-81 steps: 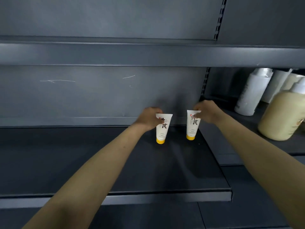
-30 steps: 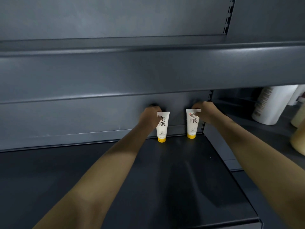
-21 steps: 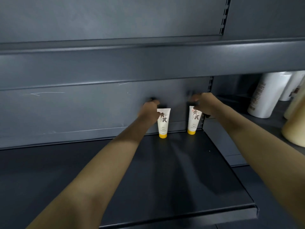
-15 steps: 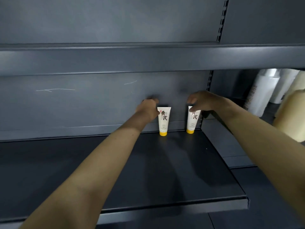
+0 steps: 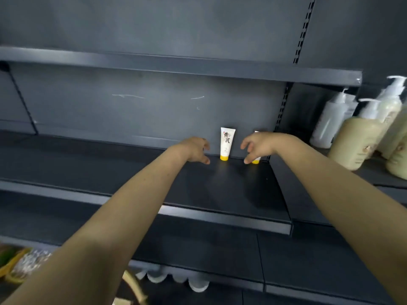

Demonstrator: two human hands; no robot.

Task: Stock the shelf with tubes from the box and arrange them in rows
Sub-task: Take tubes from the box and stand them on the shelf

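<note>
A person's left hand (image 5: 195, 150) and right hand (image 5: 258, 146) hover over a dark metal shelf (image 5: 220, 194), fingers spread and loosely bent, gripping nothing. One white tube (image 5: 227, 143) stands on its yellow cap against the back panel between the hands; a second tube (image 5: 255, 161) shows partly behind the right hand. Pump bottles (image 5: 356, 142) fill the neighbouring bay to the right.

Dim cool light, soft shadows on the shelf (image 5: 231, 190), wide-angle bend, blurred lower edge.
</note>
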